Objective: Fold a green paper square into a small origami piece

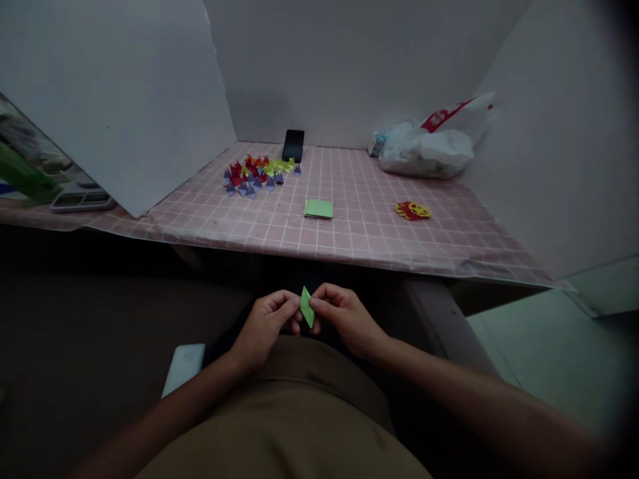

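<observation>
A small piece of folded green paper (306,309), diamond-shaped with pointed ends, is held upright above my lap, in front of the table edge. My left hand (272,322) pinches its left side between thumb and fingers. On the opposite side, the thumb and fingers of my right hand (349,319) grip it too. Beyond my hands, a stack of square green paper sheets (318,209) lies on the table. Many small folded paper figures (257,174) in red, orange, yellow and purple stand grouped further back on the left.
The table (359,233) has a pink checked cover. On it are a dark phone (293,145), a white plastic bag (429,150) and a red-and-yellow bundle (413,211). White panels (150,86) enclose it. A pale flat device (184,366) lies by my left forearm.
</observation>
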A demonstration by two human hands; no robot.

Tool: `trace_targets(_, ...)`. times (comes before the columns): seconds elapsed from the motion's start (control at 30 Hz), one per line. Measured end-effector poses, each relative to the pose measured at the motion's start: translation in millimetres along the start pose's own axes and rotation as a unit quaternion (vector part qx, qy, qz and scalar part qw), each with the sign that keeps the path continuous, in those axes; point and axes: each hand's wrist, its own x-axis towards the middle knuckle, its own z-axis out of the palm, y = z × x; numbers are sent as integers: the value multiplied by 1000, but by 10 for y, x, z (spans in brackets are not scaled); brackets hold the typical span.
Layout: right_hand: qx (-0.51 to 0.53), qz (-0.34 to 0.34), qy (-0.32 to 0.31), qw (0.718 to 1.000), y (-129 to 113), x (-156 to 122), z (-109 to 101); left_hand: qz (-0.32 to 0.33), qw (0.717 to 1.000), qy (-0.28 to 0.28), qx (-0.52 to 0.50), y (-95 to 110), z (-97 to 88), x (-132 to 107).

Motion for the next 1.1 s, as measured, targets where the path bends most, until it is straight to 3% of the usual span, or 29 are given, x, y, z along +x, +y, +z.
trace_targets(0.3, 2, 9, -24, 1000, 25, -17, -1, 12, 997, 27, 68, 77, 22, -22)
trace_targets(0.53, 59, 34, -43, 997, 57, -7, -19, 16, 997, 9, 81, 74, -4, -24)
trace_targets(1.1, -44, 2, -31, 999, 20, 4, -27, 16, 993, 12, 115, 97, -4, -42)
